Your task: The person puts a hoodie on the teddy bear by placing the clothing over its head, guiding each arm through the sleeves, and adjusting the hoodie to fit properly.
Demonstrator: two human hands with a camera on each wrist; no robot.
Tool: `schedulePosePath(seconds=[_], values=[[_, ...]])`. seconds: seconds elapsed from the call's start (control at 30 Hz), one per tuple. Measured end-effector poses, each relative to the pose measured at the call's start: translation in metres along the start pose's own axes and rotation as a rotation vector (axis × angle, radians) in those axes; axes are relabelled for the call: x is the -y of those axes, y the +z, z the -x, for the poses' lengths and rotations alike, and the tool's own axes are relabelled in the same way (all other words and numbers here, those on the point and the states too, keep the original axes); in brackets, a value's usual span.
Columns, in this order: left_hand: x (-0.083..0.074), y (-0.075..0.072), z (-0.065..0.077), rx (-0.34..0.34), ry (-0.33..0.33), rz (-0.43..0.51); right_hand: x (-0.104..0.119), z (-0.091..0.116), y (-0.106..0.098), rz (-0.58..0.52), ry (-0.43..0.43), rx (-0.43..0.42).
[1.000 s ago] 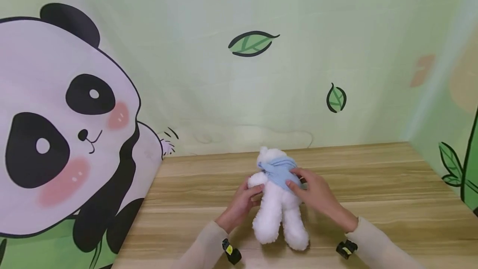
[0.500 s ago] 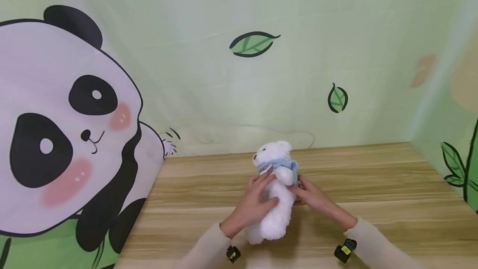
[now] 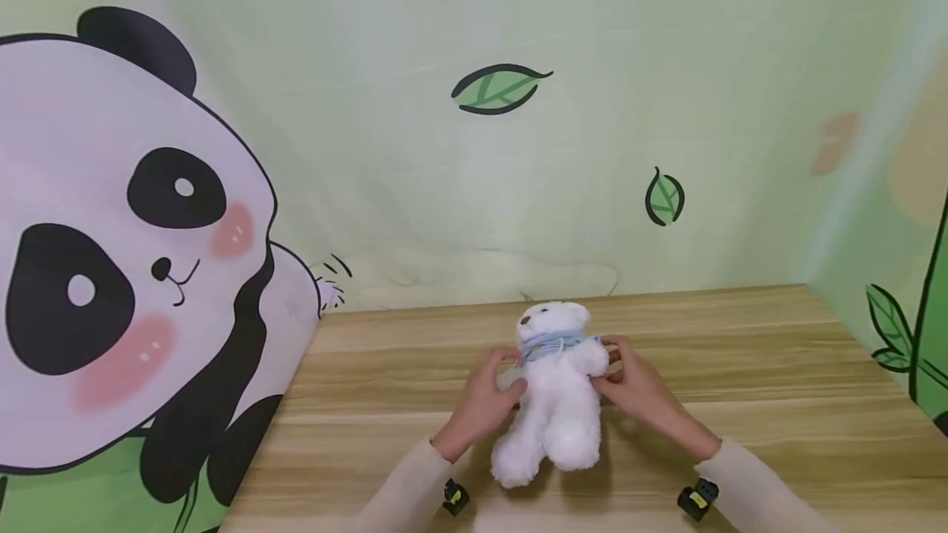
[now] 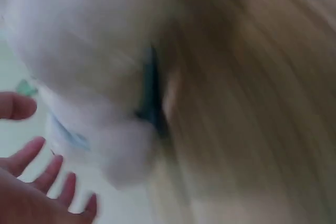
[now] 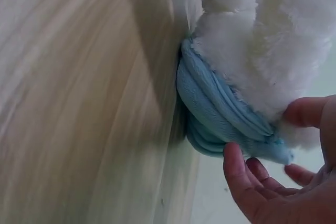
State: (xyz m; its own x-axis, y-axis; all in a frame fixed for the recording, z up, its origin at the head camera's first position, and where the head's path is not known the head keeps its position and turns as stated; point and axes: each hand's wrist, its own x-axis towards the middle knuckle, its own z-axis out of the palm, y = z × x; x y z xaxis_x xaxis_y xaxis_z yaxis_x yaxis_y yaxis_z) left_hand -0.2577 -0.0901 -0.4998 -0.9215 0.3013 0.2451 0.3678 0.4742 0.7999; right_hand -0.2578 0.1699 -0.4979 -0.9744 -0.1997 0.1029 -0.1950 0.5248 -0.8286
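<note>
The fingers of the left hand (image 3: 481,393) are spread and slightly bent, beside the teddy bear (image 3: 572,426) and gripping nothing. The fingers of the right hand (image 3: 643,389) curve loosely by the bear's other side: the thumb touches white fur and the forefinger reaches the blue scarf (image 5: 215,98); whether they grip, I cannot tell. The bear is between the two hands on the wooden table (image 3: 370,401), front showing, head toward the wall, legs toward the person. The scarf wraps its neck, and behind the bear its folds meet the tabletop. A small black device (image 3: 455,498) sits by the left sleeve (image 3: 411,475). Past the table, the pale green wall (image 3: 370,146) carries a big panda picture (image 3: 203,270).
</note>
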Motion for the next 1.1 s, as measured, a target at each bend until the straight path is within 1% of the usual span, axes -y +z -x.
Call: schedulePosePath(seconds=[0.03, 0.1, 0.2, 0.23, 0.3, 0.37, 0.4, 0.47, 0.53, 0.6, 0.67, 0.7, 0.73, 0.77, 0.83, 0.9, 0.93, 1.0, 1.1], values=[[0.005, -0.001, -0.001, 0.007, -0.024, -0.013, 0.000, 0.001, -0.001, 0.001, -0.017, 0.003], [0.012, 0.000, -0.002, 0.048, -0.046, -0.026, 0.002, 0.002, -0.001, -0.052, -0.023, 0.035], [0.015, 0.003, -0.002, 0.096, -0.052, -0.024, 0.007, 0.003, 0.001, -0.172, 0.012, 0.091], [0.014, 0.004, -0.001, 0.098, -0.044, -0.028, 0.009, 0.003, 0.002, -0.217, 0.031, 0.110], [0.010, 0.005, -0.002, 0.074, -0.010, -0.048, 0.010, 0.001, 0.005, -0.286, 0.071, 0.135], [0.006, 0.004, -0.003, 0.049, 0.024, -0.073, 0.010, -0.001, 0.007, -0.315, 0.106, 0.143], [0.004, 0.002, -0.003, 0.042, 0.037, -0.092, 0.009, -0.001, 0.008, -0.303, 0.110, 0.148], [0.001, 0.000, -0.003, 0.037, 0.060, -0.140, 0.007, -0.002, 0.007, -0.226, 0.098, 0.138], [-0.002, -0.002, -0.003, 0.051, 0.078, -0.188, 0.006, -0.003, 0.006, -0.059, 0.036, 0.071], [-0.004, -0.004, -0.004, 0.074, 0.094, -0.243, 0.008, -0.006, 0.005, 0.113, -0.072, -0.030], [-0.006, -0.005, -0.006, 0.094, 0.117, -0.302, 0.014, -0.009, 0.004, 0.244, -0.199, -0.134], [-0.008, -0.005, -0.008, 0.104, 0.136, -0.330, 0.017, -0.011, 0.003, 0.291, -0.271, -0.164], [-0.010, -0.006, -0.010, 0.114, 0.152, -0.349, 0.022, -0.014, 0.003, 0.308, -0.343, -0.164], [-0.012, -0.006, -0.012, 0.127, 0.160, -0.358, 0.026, -0.015, 0.003, 0.324, -0.403, -0.148], [-0.016, -0.008, -0.016, 0.157, 0.172, -0.383, 0.033, -0.020, 0.003, 0.364, -0.484, -0.065], [-0.018, -0.010, -0.019, 0.205, 0.164, -0.400, 0.038, -0.023, 0.002, 0.406, -0.513, 0.043], [-0.019, -0.012, -0.020, 0.234, 0.150, -0.405, 0.040, -0.024, 0.001, 0.428, -0.512, 0.090], [-0.020, -0.014, -0.021, 0.286, 0.127, -0.428, 0.042, -0.026, -0.001, 0.468, -0.478, 0.165], [-0.020, -0.015, -0.022, 0.335, 0.096, -0.450, 0.044, -0.028, -0.004, 0.499, -0.439, 0.222]])
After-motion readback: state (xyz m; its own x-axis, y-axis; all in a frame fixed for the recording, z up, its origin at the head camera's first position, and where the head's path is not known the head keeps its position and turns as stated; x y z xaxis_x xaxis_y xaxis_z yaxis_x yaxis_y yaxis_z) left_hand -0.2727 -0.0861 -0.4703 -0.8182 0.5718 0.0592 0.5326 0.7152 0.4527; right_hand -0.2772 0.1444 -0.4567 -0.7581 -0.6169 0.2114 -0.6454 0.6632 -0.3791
